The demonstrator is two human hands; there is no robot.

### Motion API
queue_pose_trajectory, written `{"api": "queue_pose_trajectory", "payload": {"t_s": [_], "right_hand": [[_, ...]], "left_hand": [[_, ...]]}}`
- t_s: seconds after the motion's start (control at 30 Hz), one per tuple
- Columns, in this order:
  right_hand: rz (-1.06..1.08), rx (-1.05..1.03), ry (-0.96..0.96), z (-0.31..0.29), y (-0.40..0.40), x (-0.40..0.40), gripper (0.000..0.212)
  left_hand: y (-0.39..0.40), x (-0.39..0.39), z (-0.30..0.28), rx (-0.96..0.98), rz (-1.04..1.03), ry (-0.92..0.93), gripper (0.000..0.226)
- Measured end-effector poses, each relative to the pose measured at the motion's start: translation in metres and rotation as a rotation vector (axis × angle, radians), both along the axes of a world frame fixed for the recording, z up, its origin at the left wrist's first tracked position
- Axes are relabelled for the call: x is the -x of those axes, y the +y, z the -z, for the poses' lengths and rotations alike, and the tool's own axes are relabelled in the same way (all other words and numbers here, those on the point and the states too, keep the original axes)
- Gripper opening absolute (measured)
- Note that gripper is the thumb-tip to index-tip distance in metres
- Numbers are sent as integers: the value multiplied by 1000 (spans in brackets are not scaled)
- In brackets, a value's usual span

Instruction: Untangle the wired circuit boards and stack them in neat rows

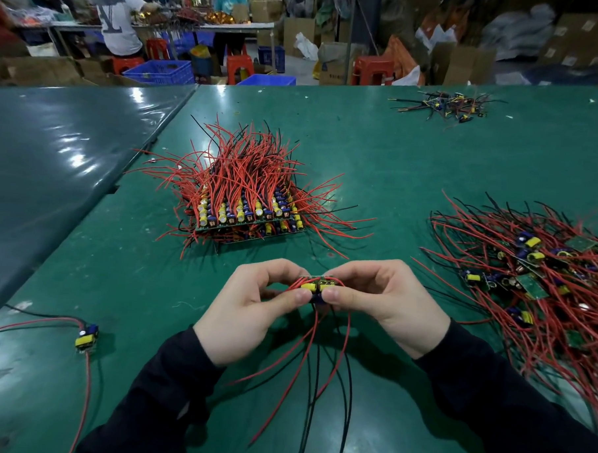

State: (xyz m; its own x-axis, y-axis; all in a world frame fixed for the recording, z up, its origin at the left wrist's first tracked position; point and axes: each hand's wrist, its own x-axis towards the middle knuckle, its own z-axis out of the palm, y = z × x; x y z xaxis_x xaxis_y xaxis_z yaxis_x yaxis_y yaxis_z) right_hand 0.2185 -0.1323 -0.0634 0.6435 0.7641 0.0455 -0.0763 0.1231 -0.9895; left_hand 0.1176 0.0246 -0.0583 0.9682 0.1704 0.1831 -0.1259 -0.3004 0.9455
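Fingers of left hand (253, 303) and right hand (383, 298) pinch two circuit boards (317, 287) together.

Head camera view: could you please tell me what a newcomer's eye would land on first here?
Probably the stacked boards at the centre of the green table, red wires bristling upward. Next, the two hands, left and right, pinching a small wired board together in the foreground, its leads trailing toward the camera. A tangled heap sprawls at the right.
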Motion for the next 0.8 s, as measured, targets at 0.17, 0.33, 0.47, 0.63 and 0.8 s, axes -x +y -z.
{"api": "queue_pose_trajectory", "payload": {"t_s": [0.17,0.33,0.47,0.63,0.8], "right_hand": [[-69,-62,101,0,0,0,17],[-71,-98,161,-4,-1,-2,26],[10,4,58,-4,-1,-2,30],[105,7,-38,-7,-2,-3,23],[199,-139,185,-17,-5,-11,16]], "left_hand": [[5,1,-2,75,95,6,13],[4,1,0,144,66,-46,17],[5,0,3,77,-3,-12,18],[6,-3,10,-25,-185,71,14],[12,-3,12,77,-229,146,36]]}}
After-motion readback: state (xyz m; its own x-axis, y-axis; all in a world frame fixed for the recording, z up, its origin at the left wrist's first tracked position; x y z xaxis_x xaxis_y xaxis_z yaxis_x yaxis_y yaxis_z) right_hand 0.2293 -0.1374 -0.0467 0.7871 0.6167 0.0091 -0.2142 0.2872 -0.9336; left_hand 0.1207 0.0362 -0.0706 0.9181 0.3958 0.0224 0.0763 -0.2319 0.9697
